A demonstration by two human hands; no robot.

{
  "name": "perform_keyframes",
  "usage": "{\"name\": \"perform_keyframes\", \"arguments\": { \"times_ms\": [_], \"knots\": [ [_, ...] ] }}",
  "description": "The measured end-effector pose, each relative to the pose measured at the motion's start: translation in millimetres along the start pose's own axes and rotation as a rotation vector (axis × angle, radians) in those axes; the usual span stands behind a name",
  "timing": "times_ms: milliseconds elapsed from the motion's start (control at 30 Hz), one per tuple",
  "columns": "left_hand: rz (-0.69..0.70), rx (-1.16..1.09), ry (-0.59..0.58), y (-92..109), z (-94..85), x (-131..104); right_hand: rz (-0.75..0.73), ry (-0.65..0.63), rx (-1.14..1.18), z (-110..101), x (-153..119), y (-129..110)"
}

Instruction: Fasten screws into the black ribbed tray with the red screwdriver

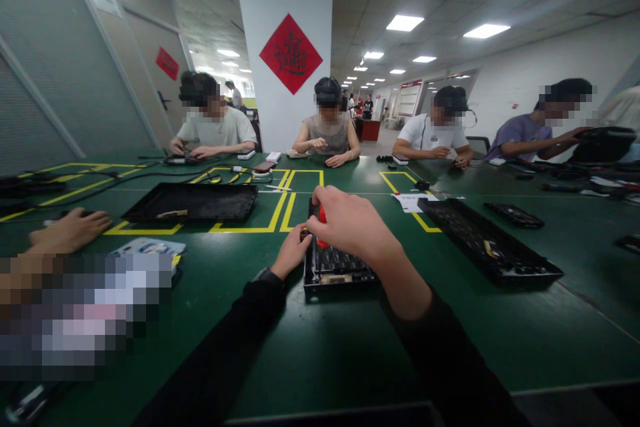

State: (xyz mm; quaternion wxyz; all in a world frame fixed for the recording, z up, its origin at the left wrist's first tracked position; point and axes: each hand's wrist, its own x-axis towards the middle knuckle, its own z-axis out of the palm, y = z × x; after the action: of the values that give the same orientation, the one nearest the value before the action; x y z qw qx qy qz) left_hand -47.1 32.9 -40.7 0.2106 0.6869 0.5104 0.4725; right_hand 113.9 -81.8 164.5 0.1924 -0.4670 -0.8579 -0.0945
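A shallow black case (336, 275) with ridged rows inside lies on the green table straight in front of me, its near end showing a pale tan strip. My right hand (350, 221) arches over it, fingers wrapped round an upright red handle (323, 217) that looks like a screwdriver's. The lower end of this tool is hidden by my hands and the case. At the left edge of the case, my left hand (291, 250) is closed, with thumb and fingertips gripping the rim beside the red handle.
Left of centre lies a large black tray (195, 203); another long black tray (493, 240) is on the right, near a flat black part (514, 215) and white paper (414, 202). Another person's hand (73, 233) reaches in from the left. Several people sit across the table.
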Motion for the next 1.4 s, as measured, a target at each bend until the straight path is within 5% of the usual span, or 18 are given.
{"name": "perform_keyframes", "arguments": {
  "times_ms": [1400],
  "knots": [
    [-0.037,-0.025,0.005,3.3,-0.6,-0.4,0.048,0.005,0.022,0.1,0.2,-1.5]
  ]
}}
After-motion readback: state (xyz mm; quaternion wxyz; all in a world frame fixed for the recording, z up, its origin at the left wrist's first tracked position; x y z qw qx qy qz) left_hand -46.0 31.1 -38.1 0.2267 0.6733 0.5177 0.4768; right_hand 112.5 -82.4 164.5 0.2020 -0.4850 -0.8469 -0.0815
